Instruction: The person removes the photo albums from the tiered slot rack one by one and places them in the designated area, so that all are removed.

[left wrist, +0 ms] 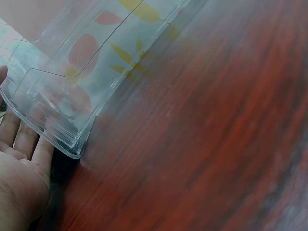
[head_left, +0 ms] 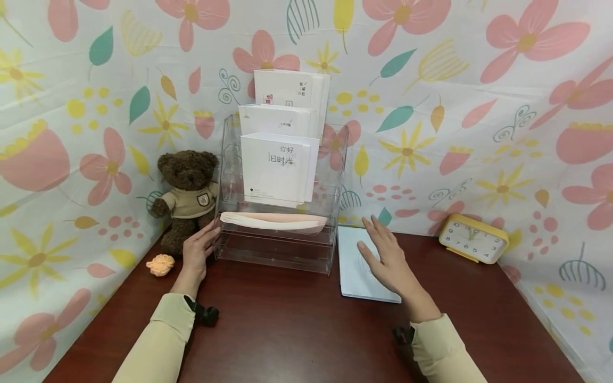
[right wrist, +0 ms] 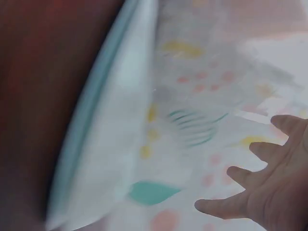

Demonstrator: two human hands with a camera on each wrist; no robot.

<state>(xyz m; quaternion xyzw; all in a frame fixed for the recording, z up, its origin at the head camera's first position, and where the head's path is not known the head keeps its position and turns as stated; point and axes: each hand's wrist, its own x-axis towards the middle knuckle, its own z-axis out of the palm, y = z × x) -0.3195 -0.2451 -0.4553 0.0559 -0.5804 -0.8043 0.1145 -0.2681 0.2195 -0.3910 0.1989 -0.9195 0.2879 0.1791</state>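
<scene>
A clear acrylic rack (head_left: pixel 273 259) with several tiers stands at the back of the table. White books (head_left: pixel 275 170) stand in its upper tiers, and a book with a pale pink cover (head_left: pixel 273 221) lies in a lower one. My left hand (head_left: pixel 197 255) rests against the rack's left side; the left wrist view shows its fairly straight fingers (left wrist: pixel 24 139) along the clear side edge. My right hand (head_left: pixel 385 260), fingers spread and holding nothing, hovers over a light blue book (head_left: pixel 354 266) lying right of the rack.
A brown teddy bear (head_left: pixel 189 181) sits close to the rack's left side. Before it lies a small orange crocheted-looking piece (head_left: pixel 160 265). A yellow alarm clock (head_left: pixel 474 238) stands at the back right. Flower-printed cloth (head_left: pixel 407 175) walls the dark red table (head_left: pixel 287 330) behind and on both sides.
</scene>
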